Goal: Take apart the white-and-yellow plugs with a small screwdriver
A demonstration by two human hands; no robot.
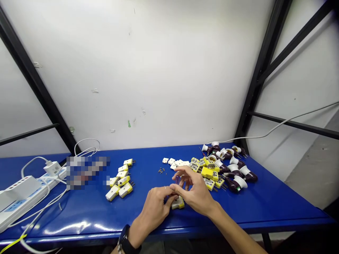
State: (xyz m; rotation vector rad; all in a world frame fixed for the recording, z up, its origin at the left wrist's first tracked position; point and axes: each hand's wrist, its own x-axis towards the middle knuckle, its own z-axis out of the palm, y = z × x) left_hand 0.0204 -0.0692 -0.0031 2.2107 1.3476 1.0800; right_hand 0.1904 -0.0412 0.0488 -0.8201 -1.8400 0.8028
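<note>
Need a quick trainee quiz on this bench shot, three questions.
1. True or false: the wristwatch is on the left wrist.
2. What lies beneath the left hand? A) a screw, B) a yellow-and-white plug, C) a power strip.
3. Fill in: the maroon-and-white lamp holders lie to the person's ___ of the hands.

Key: 1 true; 2 B; 3 right.

Black metal struts (262,70) cross a white wall (159,70) behind the blue table (79,215).
</note>
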